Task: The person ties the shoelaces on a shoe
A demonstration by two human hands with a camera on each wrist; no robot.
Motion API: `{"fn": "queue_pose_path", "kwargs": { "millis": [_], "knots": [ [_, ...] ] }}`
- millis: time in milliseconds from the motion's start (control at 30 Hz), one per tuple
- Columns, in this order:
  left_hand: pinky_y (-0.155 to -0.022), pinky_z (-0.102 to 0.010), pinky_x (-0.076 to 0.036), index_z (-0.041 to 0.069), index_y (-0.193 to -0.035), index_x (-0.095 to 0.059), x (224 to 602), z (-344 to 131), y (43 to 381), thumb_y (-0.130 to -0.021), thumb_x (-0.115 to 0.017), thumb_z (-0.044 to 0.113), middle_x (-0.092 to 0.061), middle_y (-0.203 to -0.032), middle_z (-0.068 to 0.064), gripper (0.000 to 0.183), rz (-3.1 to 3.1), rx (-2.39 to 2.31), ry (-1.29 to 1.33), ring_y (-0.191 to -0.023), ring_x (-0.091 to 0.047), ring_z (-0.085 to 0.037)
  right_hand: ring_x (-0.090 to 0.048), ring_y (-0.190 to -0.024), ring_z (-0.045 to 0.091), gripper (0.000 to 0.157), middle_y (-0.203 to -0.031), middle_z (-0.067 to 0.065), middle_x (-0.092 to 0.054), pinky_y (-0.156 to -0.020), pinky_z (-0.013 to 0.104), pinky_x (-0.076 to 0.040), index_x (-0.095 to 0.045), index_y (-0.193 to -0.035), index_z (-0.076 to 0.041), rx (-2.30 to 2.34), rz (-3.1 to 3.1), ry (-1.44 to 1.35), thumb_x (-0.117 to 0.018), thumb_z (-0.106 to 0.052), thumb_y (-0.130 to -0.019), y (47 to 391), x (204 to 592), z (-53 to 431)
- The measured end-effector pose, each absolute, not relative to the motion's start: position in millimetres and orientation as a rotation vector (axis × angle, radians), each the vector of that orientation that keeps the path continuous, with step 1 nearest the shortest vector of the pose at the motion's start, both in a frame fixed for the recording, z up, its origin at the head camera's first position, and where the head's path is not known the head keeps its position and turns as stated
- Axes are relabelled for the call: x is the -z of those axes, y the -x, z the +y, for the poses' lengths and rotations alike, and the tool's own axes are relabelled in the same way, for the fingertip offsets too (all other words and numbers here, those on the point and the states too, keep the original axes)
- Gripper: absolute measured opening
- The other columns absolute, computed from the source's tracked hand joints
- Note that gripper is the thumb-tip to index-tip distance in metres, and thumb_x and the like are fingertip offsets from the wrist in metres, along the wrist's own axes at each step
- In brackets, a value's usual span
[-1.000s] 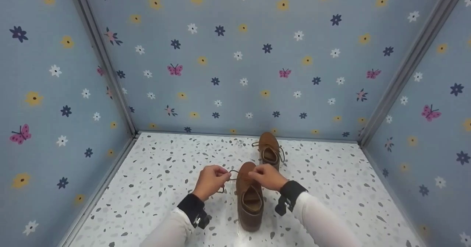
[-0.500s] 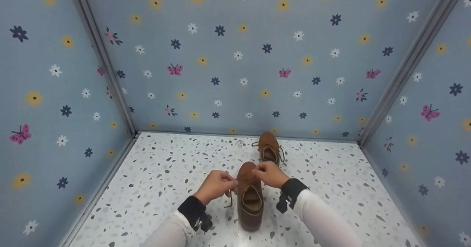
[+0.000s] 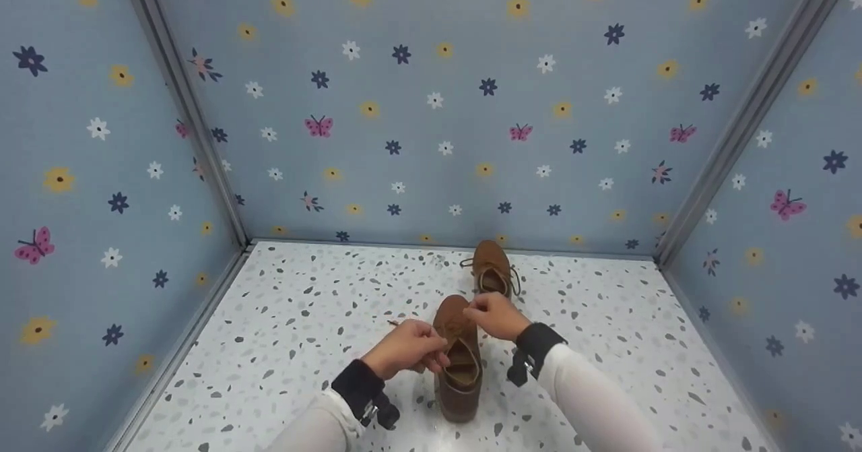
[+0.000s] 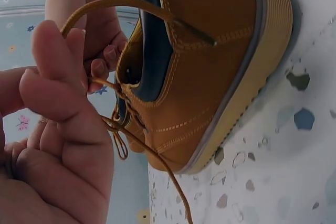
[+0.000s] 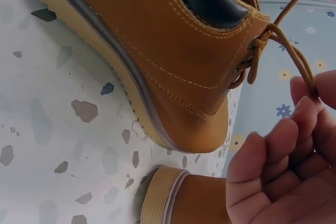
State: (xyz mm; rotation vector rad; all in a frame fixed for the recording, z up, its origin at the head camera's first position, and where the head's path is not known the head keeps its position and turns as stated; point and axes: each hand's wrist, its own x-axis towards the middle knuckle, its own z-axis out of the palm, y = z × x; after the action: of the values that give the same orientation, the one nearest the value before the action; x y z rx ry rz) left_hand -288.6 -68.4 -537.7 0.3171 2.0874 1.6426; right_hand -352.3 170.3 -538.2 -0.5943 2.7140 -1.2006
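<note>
A brown lace-up shoe with a dark padded collar stands upright on the speckled floor, toe pointing away from me. My left hand is at the left edge of its opening. In the left wrist view, that hand's thumb and fingertip pinch a brown shoelace, whose tipped end hangs over the shoe's side. Over the right of the toe, my right hand pinches a loop of lace drawn out from the knot. Another lace strand trails down beside the shoe.
A second brown shoe stands just beyond the first, near the back wall, its laces loose at both sides. Blue flower-patterned panels with grey frames enclose the white speckled floor at left, back and right.
My left hand has moved right and toward me, from beside the toe to the edge of the shoe's opening, with lace in its fingers. The right hand has barely moved.
</note>
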Motion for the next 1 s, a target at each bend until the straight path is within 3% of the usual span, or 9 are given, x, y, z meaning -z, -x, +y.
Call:
{"fn": "queue_pose_path", "kwargs": {
  "millis": [300, 500, 1000],
  "knots": [
    [-0.063, -0.025, -0.057, 0.0, -0.1, -0.073, 543, -58, 287, -0.097, -0.07, 0.023, -0.068, -0.086, -0.002, 0.024, 2.024, -1.731, -0.264, -0.071, -0.065, -0.01, -0.045, -0.058, 0.01, 0.034, -0.065, -0.008, -0.048, -0.063, 0.029, -0.041, -0.056, -0.069, -0.017, 1.162, 2.736, 0.602, -0.063, -0.017, -0.103, 352, 534, 169],
    [-0.06, -0.022, -0.055, 0.002, -0.1, -0.074, 545, -57, 289, -0.097, -0.071, 0.023, -0.066, -0.079, 0.002, 0.022, 1.984, -1.794, -0.256, -0.068, -0.062, -0.009, -0.044, -0.057, 0.01, 0.035, -0.064, -0.007, -0.046, -0.062, 0.028, -0.04, -0.054, -0.068, -0.017, 1.165, 2.737, 0.593, -0.064, -0.018, -0.102, 352, 534, 170],
    [-0.06, -0.022, -0.05, -0.001, -0.106, -0.072, 547, -48, 291, -0.098, -0.072, 0.023, -0.072, -0.086, 0.001, 0.026, 1.991, -1.947, -0.226, -0.067, -0.06, -0.008, -0.044, -0.057, 0.011, 0.031, -0.065, -0.007, -0.047, -0.06, 0.028, -0.04, -0.06, -0.072, -0.014, 1.151, 2.706, 0.578, -0.062, -0.019, -0.103, 352, 530, 171]
  ]
}}
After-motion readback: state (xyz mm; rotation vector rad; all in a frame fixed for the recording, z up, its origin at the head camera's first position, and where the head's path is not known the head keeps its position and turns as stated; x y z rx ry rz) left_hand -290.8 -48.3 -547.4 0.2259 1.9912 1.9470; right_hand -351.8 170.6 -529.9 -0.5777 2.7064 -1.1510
